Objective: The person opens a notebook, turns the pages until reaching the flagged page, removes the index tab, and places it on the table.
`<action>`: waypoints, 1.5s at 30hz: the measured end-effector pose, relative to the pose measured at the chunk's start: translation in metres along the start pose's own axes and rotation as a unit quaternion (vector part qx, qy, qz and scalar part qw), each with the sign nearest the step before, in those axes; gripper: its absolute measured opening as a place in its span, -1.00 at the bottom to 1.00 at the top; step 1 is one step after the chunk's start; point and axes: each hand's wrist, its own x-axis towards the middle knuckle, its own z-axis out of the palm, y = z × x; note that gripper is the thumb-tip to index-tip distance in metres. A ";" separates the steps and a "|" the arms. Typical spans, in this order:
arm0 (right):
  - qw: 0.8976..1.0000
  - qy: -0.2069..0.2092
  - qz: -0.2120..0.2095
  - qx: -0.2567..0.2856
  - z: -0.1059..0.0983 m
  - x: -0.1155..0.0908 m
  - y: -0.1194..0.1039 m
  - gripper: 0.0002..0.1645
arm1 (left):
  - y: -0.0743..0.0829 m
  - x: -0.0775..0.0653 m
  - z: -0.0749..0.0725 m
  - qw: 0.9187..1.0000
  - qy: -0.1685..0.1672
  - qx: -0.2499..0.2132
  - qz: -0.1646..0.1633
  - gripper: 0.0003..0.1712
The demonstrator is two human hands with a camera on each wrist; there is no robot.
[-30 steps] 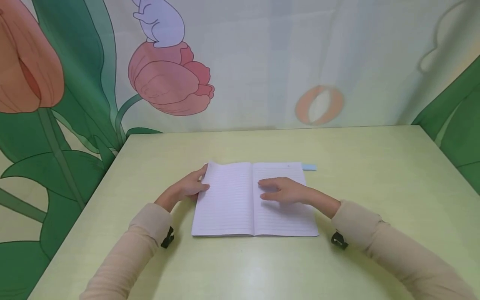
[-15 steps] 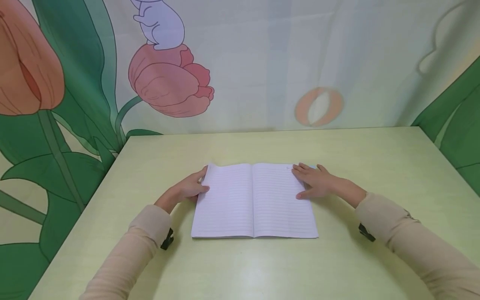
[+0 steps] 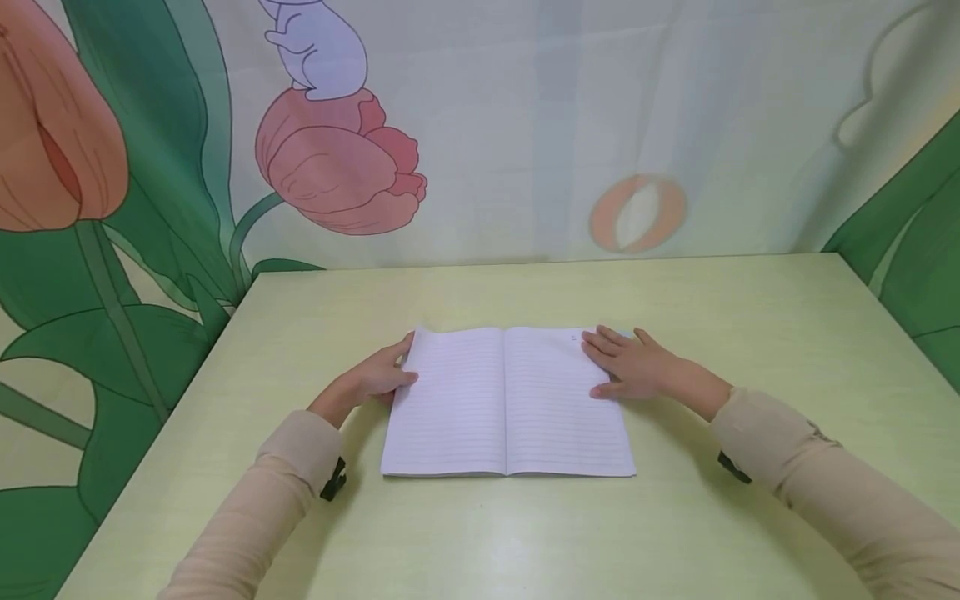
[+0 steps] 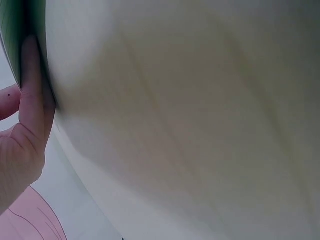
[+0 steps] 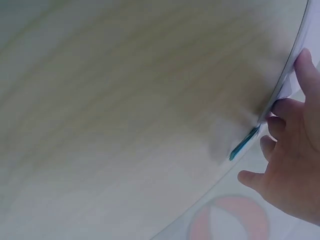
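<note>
A lined notebook [image 3: 465, 417] lies spread flat on the table, its pages blank apart from small marks at the top right. At its left edge my left hand [image 3: 381, 373] pinches it, thumb on the page and fingers under the edge. The left wrist view shows those fingers [image 4: 32, 90] against a green underside. My right hand [image 3: 637, 365] rests on the right page near the upper outer corner, fingers spread and fairly straight. Past that corner, a thin teal tab [image 5: 244, 143] sticks out in the right wrist view; the hand mostly covers it in the head view.
The pale yellow-green table [image 3: 480, 542] reaches back to a curtain [image 3: 510, 125] printed with tulips and a white animal. Both forearms wear beige sleeves [image 3: 255, 517], with a black strap piece [image 3: 333, 479] by each wrist.
My right hand has moved right and outward, from over the middle of the right page to its upper outer edge, covering most of the tab. The left hand has stayed put.
</note>
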 end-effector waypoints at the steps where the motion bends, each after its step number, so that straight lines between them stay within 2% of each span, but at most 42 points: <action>1: 1.000 0.000 0.001 -0.001 0.001 0.000 -0.001 -0.03 | 0.000 0.000 0.000 1.000 0.000 0.002 0.000 -0.15; 9: 0.999 -0.007 -0.008 0.044 -0.002 -0.007 -0.018 -0.13 | 0.000 0.003 0.001 1.000 0.000 0.010 -0.001 -0.16; 13: 0.996 -0.006 -0.037 0.086 -0.001 -0.005 -0.033 -0.17 | -0.001 0.002 0.000 1.000 -0.004 0.002 0.000 -0.14; 17: 0.987 -0.017 -0.076 0.140 0.002 0.003 -0.054 -0.16 | -0.002 0.000 -0.002 1.000 -0.008 -0.003 0.006 -0.07; 19: 0.983 -0.027 -0.094 0.154 0.002 0.007 -0.066 -0.15 | -0.002 -0.001 -0.003 1.000 -0.017 0.000 0.015 -0.12; 22: 0.979 -0.045 -0.125 0.153 -0.001 0.012 -0.087 -0.17 | 0.000 -0.002 -0.005 0.999 -0.029 -0.012 0.013 -0.31; 23: 0.978 -0.050 -0.136 0.148 -0.003 0.014 -0.093 -0.18 | 0.001 -0.003 -0.005 0.999 -0.036 -0.021 0.010 -0.30; 26: 0.976 -0.066 -0.161 0.131 -0.008 0.016 -0.109 -0.22 | 0.003 -0.004 -0.006 0.998 -0.046 -0.052 -0.011 -0.07; 29: 0.977 -0.077 -0.165 0.112 -0.010 0.017 -0.115 -0.25 | 0.006 -0.005 -0.005 0.997 -0.040 -0.054 -0.031 0.02; 34: 0.977 -0.069 -0.168 0.111 -0.009 0.018 -0.109 -0.24 | 0.003 -0.002 -0.002 0.999 -0.024 -0.026 -0.017 -0.21; 36: 0.978 -0.060 -0.160 0.116 -0.010 0.017 -0.102 -0.20 | 0.000 0.000 -0.001 1.000 -0.024 -0.012 0.001 -0.16; 39: 0.987 -0.040 -0.117 0.101 -0.013 0.016 -0.084 -0.14 | -0.003 0.002 0.000 1.000 -0.014 0.011 0.016 -0.08; 42: 0.996 -0.015 -0.056 0.060 -0.014 0.013 -0.059 -0.11 | -0.005 0.003 0.000 1.000 -0.011 0.019 0.022 -0.06; 45: 1.000 0.005 0.000 0.028 -0.011 0.010 -0.036 -0.12 | -0.005 0.003 0.000 1.000 -0.009 0.020 0.023 -0.06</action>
